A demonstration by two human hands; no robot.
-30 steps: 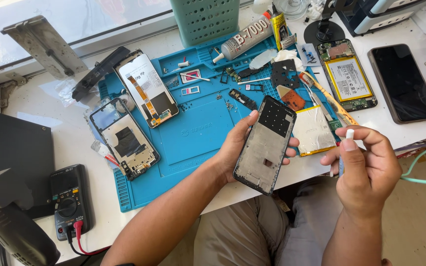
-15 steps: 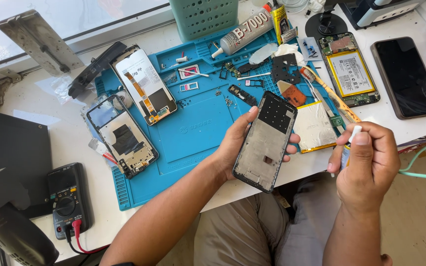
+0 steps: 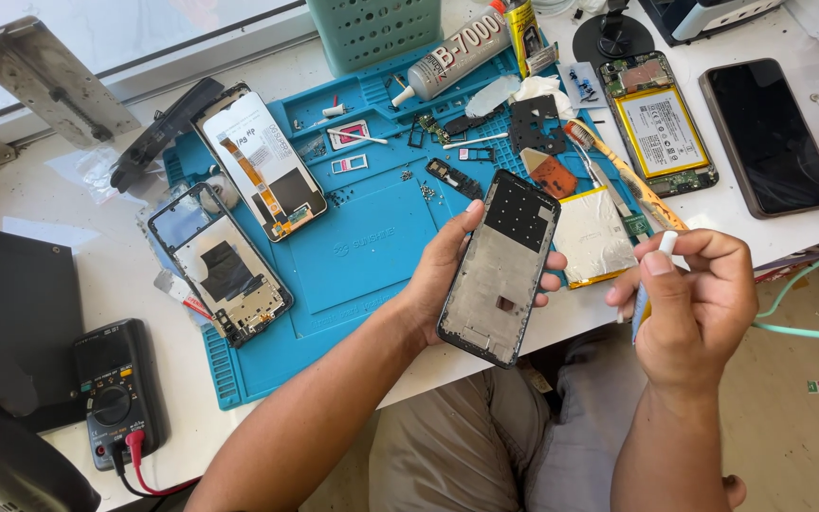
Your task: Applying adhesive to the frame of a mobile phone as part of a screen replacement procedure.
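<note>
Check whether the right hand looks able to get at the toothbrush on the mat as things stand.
Probably not right away: the right hand is closed on a small white-tipped tool. The toothbrush lies uncovered just beyond it on the blue mat, so nothing blocks the path.

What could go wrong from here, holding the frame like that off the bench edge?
1. The left hand holds the phone frame past the table edge, over the lap; a slip would likely drop it to the floor.
2. Tiny screws lie loose on the blue mat near the left forearm; a sweep might scatter them.
3. The right hand pinches a small white-tipped tool close to the frame; a stray touch could mark it.
</note>
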